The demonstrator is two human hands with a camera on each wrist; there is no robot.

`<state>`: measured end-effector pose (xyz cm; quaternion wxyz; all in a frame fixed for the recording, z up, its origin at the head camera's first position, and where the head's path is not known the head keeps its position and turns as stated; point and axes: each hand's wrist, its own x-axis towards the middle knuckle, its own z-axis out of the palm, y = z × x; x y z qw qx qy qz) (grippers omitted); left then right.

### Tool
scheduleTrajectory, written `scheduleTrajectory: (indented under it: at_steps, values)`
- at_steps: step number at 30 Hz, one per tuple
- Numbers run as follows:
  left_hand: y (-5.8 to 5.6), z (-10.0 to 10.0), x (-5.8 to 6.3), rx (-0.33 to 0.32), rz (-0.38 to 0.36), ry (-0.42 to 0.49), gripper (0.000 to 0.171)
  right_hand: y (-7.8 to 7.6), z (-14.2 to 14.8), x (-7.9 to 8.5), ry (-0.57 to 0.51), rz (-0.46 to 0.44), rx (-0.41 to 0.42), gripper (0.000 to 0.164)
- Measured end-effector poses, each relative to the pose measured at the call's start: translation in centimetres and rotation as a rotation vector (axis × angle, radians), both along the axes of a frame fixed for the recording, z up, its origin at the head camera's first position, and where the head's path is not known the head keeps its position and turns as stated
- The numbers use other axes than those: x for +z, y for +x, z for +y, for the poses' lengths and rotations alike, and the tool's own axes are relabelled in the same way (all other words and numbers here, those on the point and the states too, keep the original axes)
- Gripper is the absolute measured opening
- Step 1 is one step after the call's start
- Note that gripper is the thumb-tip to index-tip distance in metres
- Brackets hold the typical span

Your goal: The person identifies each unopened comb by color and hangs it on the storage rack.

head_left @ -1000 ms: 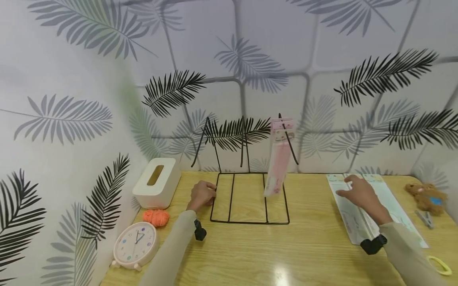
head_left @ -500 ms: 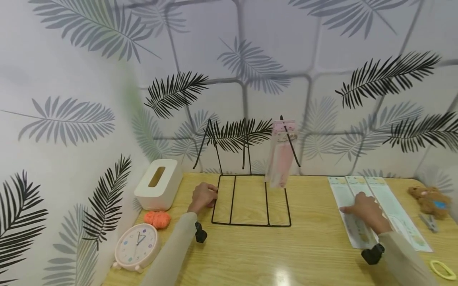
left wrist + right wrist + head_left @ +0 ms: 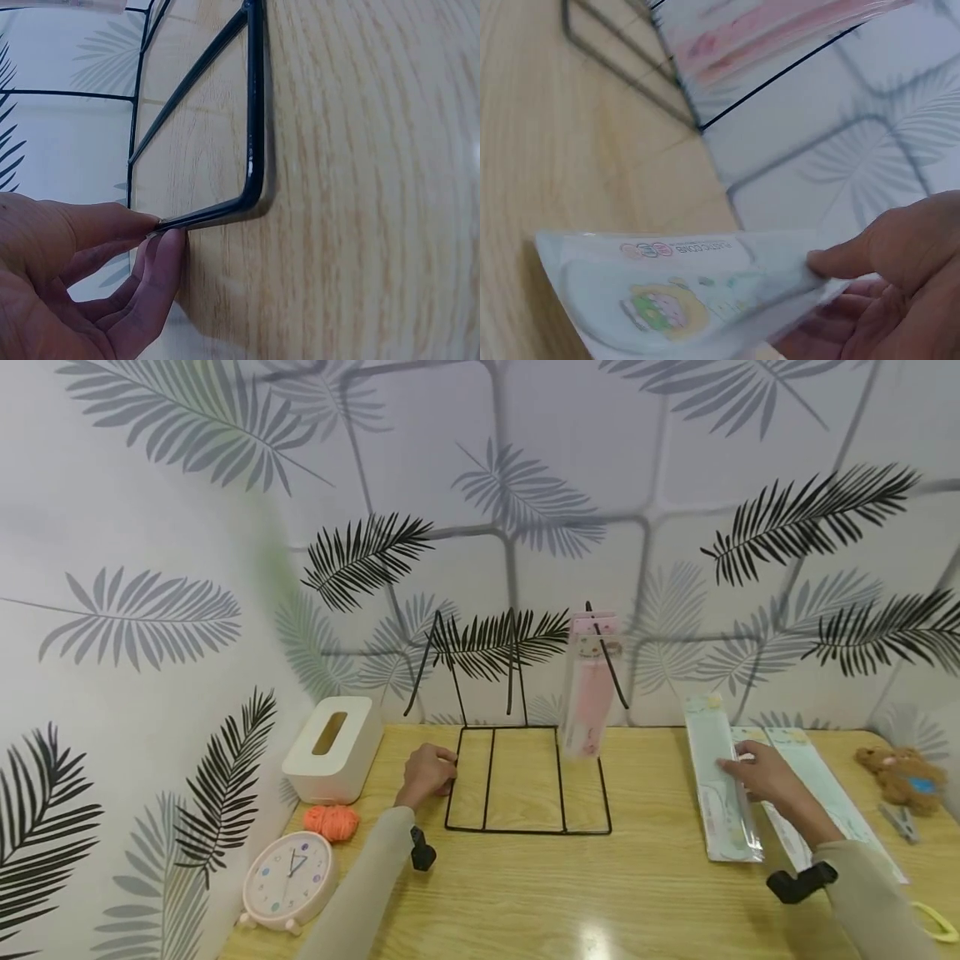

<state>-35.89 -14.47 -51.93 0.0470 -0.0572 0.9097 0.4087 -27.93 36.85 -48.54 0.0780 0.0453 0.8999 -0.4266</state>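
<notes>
My left hand (image 3: 427, 772) pinches the left side bar of a black wire display rack (image 3: 525, 832) standing on the table; the left wrist view shows thumb and fingers on the bar. Pink packets (image 3: 591, 693) hang from the rack's right hook, while its left and middle hooks carry nothing. My right hand (image 3: 768, 778) holds a pale green packaged comb (image 3: 712, 777) by its right edge, tilted up off the table. Its print reads "plastic comb" in the right wrist view. More pale green packets (image 3: 817, 785) lie flat under and beside that hand.
Along the left stand a white tissue box (image 3: 330, 747), orange yarn (image 3: 332, 822) and a pink clock (image 3: 291, 877). A brown teddy bear (image 3: 903, 777), a grey clip (image 3: 900, 821) and a yellow ring-shaped item (image 3: 936, 922) lie at the right. A patterned wall rises behind.
My right hand has come down onto the leftmost pale green packet, gripped it and lifted it off the table. The hanging pink packets have swung slightly. My left hand stays on the rack.
</notes>
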Motion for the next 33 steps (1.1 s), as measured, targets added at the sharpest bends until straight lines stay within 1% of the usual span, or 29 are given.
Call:
scheduleTrajectory:
  at_steps: [2, 5, 7, 8, 12, 13, 15, 16, 19, 21, 24, 27, 29, 31, 33]
  values:
    - [0.1, 0.1, 0.0, 0.004, 0.002, 0.005, 0.028, 0.4, 0.0, 0.9, -0.087, 0.048, -0.005, 0.047]
    - [0.3, 0.1, 0.1, 0.001, 0.012, 0.008, 0.028, 1.1, -0.3, 2.3, -0.197, 0.117, -0.025, 0.048]
    - [0.4, 0.2, 0.1, -0.007, 0.019, 0.007, 0.028, 1.5, -0.5, 3.4, -0.238, 0.17, -0.026, 0.045]
    - [0.4, 0.2, 0.2, -0.011, 0.023, 0.006, 0.028, 1.7, -0.7, 3.9, -0.263, 0.199, -0.029, 0.041]
    - [0.5, 0.3, 0.2, -0.014, 0.042, 0.0, 0.029, 2.6, -1.3, 6.1, -0.39, 0.329, 0.001, 0.016]
    - [0.5, 0.3, 0.2, -0.013, 0.045, -0.002, 0.029, 2.9, -1.4, 6.6, -0.44, 0.363, 0.011, 0.013]
    - [0.6, 0.3, 0.2, -0.018, 0.056, -0.009, 0.029, 3.4, -1.9, 7.7, -0.492, 0.432, 0.017, 0.018]
    - [0.6, 0.3, 0.1, -0.019, 0.058, -0.01, 0.029, 3.6, -2.2, 8.2, -0.507, 0.463, 0.025, 0.022]
    - [0.7, 0.3, 0.1, -0.022, 0.064, -0.015, 0.03, 4.4, -3.2, 9.7, -0.503, 0.534, 0.025, 0.028]
    - [0.7, 0.3, 0.1, -0.019, 0.064, -0.018, 0.03, 5.0, -3.7, 10.5, -0.479, 0.559, 0.028, 0.03]
    - [0.5, 0.3, 0.0, -0.018, 0.064, -0.023, 0.03, 5.8, -4.4, 11.4, -0.486, 0.591, 0.066, 0.032]
    - [0.5, 0.3, 0.0, -0.025, 0.07, -0.029, 0.031, 6.4, -5.4, 11.8, -0.551, 0.63, 0.164, 0.031]
    - [0.4, 0.2, 0.1, -0.03, 0.066, -0.025, 0.031, 6.7, -6.1, 11.8, -0.581, 0.629, 0.221, 0.03]
    - [0.4, 0.2, 0.1, -0.033, 0.06, -0.017, 0.032, 6.9, -7.1, 11.6, -0.571, 0.613, 0.253, 0.028]
    - [0.4, 0.3, 0.2, -0.033, 0.046, -0.008, 0.031, 7.1, -7.9, 11.3, -0.508, 0.595, 0.266, 0.024]
